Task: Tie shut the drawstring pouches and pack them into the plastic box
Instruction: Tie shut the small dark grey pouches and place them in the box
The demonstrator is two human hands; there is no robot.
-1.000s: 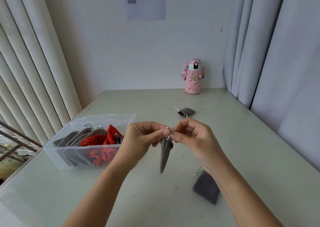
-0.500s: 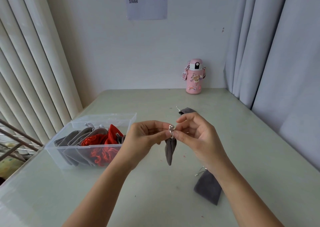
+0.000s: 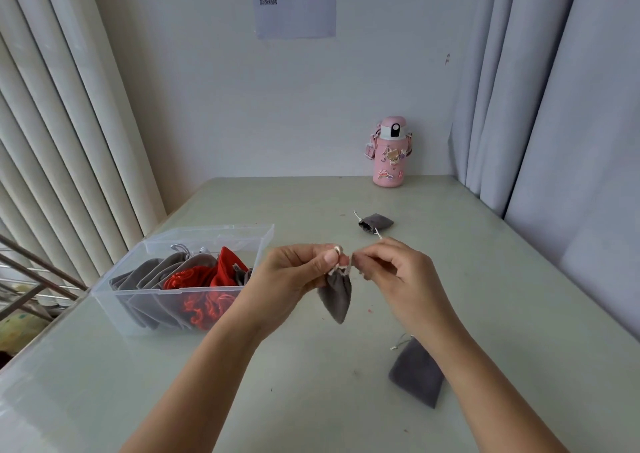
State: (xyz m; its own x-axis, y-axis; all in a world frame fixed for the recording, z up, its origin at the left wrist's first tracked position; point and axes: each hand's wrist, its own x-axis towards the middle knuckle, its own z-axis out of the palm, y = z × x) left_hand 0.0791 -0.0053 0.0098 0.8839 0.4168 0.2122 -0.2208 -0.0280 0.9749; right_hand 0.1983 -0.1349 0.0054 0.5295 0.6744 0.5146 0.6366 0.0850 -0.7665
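A small grey drawstring pouch (image 3: 336, 295) hangs above the table's middle, its gathered mouth up between my hands. My left hand (image 3: 294, 276) pinches the pouch's neck and cord from the left. My right hand (image 3: 391, 272) pinches the cord at the neck from the right. A second grey pouch (image 3: 417, 374) lies flat on the table under my right forearm. A third grey pouch (image 3: 375, 223) lies farther back with its cords loose. The clear plastic box (image 3: 173, 293) stands at the left and holds several grey and red pouches (image 3: 194, 279).
A pink water bottle (image 3: 389, 153) stands at the back of the pale green table (image 3: 311, 383), near the wall. Curtains hang along the right side and vertical blinds along the left. A metal rack (image 3: 27, 279) sits beyond the table's left edge.
The hanging pouch has risen a little and bunched up shorter as its mouth drew tight. My right hand has shifted slightly to the right, pulling the cord.
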